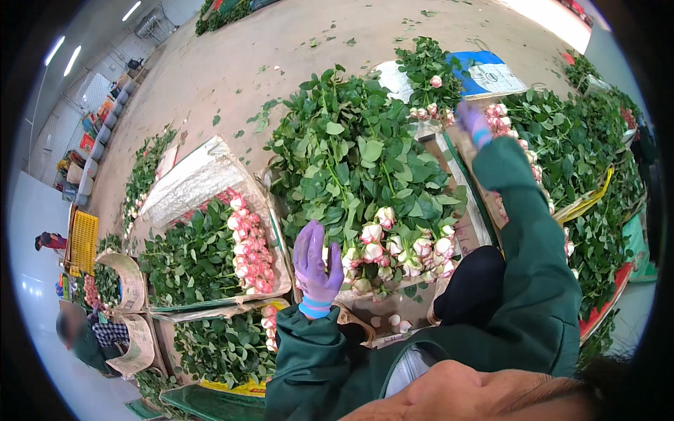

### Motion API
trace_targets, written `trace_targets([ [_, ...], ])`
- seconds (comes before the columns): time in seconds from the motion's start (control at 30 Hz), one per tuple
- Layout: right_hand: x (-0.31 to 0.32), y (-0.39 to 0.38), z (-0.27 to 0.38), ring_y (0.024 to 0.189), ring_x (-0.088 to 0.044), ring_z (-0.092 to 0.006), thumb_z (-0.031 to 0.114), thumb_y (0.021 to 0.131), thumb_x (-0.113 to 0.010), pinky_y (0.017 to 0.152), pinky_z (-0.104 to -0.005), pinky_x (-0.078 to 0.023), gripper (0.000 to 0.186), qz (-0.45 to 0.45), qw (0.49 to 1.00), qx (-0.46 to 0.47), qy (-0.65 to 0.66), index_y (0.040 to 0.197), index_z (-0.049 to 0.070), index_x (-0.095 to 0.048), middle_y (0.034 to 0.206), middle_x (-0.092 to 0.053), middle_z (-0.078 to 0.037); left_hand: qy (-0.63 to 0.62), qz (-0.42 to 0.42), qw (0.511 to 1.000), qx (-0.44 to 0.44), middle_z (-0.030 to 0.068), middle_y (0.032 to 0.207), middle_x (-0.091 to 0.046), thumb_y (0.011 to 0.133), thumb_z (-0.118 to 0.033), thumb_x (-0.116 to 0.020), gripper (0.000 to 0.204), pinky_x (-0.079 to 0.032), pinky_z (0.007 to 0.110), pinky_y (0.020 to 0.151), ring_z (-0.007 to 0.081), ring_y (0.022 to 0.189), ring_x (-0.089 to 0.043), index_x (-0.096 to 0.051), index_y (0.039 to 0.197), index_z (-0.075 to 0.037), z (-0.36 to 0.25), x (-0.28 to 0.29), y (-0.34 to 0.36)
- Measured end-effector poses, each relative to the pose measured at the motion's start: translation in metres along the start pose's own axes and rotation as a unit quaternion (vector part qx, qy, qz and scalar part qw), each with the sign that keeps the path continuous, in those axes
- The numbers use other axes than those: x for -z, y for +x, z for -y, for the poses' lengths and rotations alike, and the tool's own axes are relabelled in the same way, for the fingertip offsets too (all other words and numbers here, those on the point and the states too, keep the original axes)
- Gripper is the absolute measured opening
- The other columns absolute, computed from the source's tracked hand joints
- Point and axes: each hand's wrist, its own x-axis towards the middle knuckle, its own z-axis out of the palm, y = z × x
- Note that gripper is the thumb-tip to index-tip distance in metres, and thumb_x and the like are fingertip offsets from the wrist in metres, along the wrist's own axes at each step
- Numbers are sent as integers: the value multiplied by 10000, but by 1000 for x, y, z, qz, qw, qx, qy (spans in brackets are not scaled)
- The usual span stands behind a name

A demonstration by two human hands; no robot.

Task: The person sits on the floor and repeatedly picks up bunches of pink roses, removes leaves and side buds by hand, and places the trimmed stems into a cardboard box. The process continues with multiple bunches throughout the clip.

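Note:
My left hand (317, 270), in a purple glove, is raised with its fingers stretched up and apart. It is beside the cut white-and-pink roses (408, 251) in front of me, at the left end of their heads. A small pale patch shows between its thumb and fingers, too little to name. The roses' leafy stems (351, 151) spread away from me in a large heap. My right hand (475, 123), also gloved, reaches far forward to the right, between a small bunch of roses (430, 112) and a row of rose heads (500, 125). Its fingers are smeared by motion.
More pink roses (250, 245) lie in stacked bunches at left, beside a white sheet wrapper (193, 181). A blue-and-white sheet (491, 74) lies beyond my right hand. Loose petals (397, 323) lie near my feet. Another person (91, 340) is at far left, near a yellow crate (83, 242).

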Motion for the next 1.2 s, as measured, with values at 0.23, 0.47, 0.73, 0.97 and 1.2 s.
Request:
trace_targets([
  [0.23, -71, -198, 46, 628, -609, -83, 297, 988, -516, 559, -230, -496, 317, 232, 968, 58, -78, 1217, 94, -600, 914, -675, -36, 17, -51, 996, 73, 195, 1279, -591, 858, -3, -623, 473, -464, 441, 972, 391, 1143, -568, -526, 1321, 3, 6, 20, -6],
  [0.47, -203, -239, 80, 962, -662, -364, 420, 926, -501, 852, -447, -513, 411, 315, 817, 212, -434, 1005, 51, -665, 992, -696, -187, -187, -181, 939, 225, 125, 1306, -594, 923, 29, -556, 406, -459, 303, 948, 179, 1139, -578, -527, 1328, 23, 11, 14, -4],
  [0.73, -309, -235, 25, 982, -680, -338, 440, 915, -506, 829, -443, -537, 450, 313, 693, 183, -623, 1037, 69, -730, 1069, -704, -169, -195, -189, 934, 234, 135, 1278, -602, 918, 7, -564, 404, -469, 311, 950, 199, 1127, -597, -538, 1321, 12, 16, 29, 1],
  [0.97, -240, -206, 112, 629, -650, -189, 387, 933, -601, 597, -373, -539, 342, 395, 914, -85, 25, 1020, 71, -697, 781, -682, -83, -147, -171, 959, 172, 146, 1266, -607, 906, -4, -579, 389, -503, 320, 903, 224, 1108, -613, -562, 1294, 9, 25, 29, -4],
  [1.2, -151, -307, 93, 917, -649, -149, 238, 930, -621, 777, -298, -527, 392, 423, 874, -55, 232, 1253, 18, -617, 1071, -686, -49, -200, -215, 930, 222, 177, 1270, -598, 899, -19, -602, 372, -499, 349, 971, 279, 1155, -598, -574, 1265, 43, 24, 34, -6],
])
